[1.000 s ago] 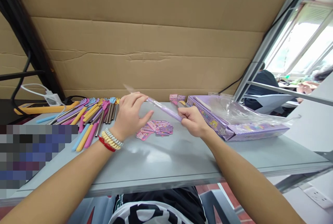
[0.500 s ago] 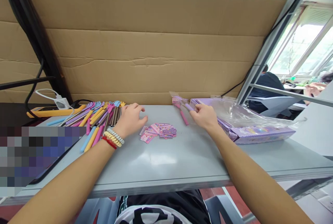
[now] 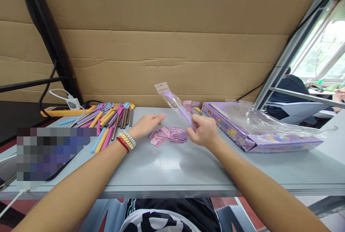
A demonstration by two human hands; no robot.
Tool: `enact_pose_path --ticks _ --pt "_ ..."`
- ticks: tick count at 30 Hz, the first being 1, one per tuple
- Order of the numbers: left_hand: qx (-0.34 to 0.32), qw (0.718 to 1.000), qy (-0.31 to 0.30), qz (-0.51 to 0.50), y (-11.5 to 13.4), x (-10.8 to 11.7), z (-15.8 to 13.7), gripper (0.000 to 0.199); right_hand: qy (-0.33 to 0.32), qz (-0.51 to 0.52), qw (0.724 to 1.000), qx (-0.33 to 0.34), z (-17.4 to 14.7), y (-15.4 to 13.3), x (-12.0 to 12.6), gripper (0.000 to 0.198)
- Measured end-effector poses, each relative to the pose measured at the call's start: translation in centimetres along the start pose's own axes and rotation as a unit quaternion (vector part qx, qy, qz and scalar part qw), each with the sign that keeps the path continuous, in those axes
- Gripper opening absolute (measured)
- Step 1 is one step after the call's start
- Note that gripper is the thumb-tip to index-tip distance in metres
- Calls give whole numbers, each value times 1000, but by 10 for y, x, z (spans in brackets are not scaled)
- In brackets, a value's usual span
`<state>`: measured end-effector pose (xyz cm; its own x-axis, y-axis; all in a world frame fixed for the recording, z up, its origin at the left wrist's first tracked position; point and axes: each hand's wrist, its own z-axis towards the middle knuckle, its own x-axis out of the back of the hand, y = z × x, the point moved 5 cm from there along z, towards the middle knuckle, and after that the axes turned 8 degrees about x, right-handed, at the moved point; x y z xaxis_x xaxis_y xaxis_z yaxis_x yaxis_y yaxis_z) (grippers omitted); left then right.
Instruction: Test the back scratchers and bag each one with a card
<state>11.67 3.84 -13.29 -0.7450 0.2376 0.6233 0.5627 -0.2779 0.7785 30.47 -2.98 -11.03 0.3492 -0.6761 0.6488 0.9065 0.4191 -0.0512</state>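
My right hand (image 3: 203,129) is closed around the lower end of a clear plastic bag (image 3: 162,87). Inside the bag lies a purple back scratcher (image 3: 184,112), tilted with its head up to the left. My left hand (image 3: 147,124), fingers stretched out and nothing visible in them, hovers by a spread of small pink printed cards (image 3: 171,134). To its left lies a pile of back scratchers (image 3: 107,117) in blue, yellow, pink and purple, with metal rods and hand-shaped heads. Small pink printed pieces (image 3: 188,104) show behind the bag, partly hidden.
A purple printed box (image 3: 229,131) with clear plastic film (image 3: 258,117) over it lies at right. At left are a white charger (image 3: 73,102) with its cable and a blurred-out screen (image 3: 48,156). Cardboard (image 3: 161,45) walls the back. A person (image 3: 289,84) sits beyond the frame.
My right hand has drawn the bagged purple back scratcher leftward and raised it off the table. My left hand has moved right, away from the pile and closer to the cards. The view has shifted slightly.
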Motion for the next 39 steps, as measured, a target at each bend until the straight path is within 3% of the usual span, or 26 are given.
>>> enact_pose_path --ticks 3,6,10,14,18,22,25,28,30,32,35,37,39 --pt "-50 981 -117 -145 14 -28 -7 47 17 12 998 51 -3 -19 -5 31" --pt "-77 933 -195 -291 26 -51 -17 47 6 17 997 79 -6 -28 -13 34" --pt "-69 905 -186 -378 27 -56 -21 57 -11 41 995 93 -8 -35 -20 40" --pt "-67 909 -153 -381 23 -47 -19 62 -18 102 991 88 -8 -38 -20 49" --pt "-70 911 -141 -381 24 -37 -16 59 -31 150 985 79 -6 -34 -18 35" --pt "-62 928 -113 -349 20 -26 -12 52 -75 174 975 118 -7 -31 -18 17" --pt "-52 943 -71 -322 14 -10 -5 42 -112 213 960 144 -8 -26 -18 19" --pt "-50 961 -12 -270 7 11 2 31 -104 223 964 98 -2 -9 -17 28" --pt "-46 975 25 -217 1 24 5 26 -120 199 971 54 6 4 -19 23" --pt "-35 983 43 -174 -6 32 6 27 -204 168 964 31 13 12 -28 18" --pt "-20 993 49 -104 -14 37 9 33 -368 121 922 21 17 16 -48 21" --pt "-21 997 63 -35 -18 37 10 36 -417 108 902 11 18 18 -57 27" --pt "-31 995 80 45 -18 37 10 38 -422 109 900 -8 18 21 -63 34"
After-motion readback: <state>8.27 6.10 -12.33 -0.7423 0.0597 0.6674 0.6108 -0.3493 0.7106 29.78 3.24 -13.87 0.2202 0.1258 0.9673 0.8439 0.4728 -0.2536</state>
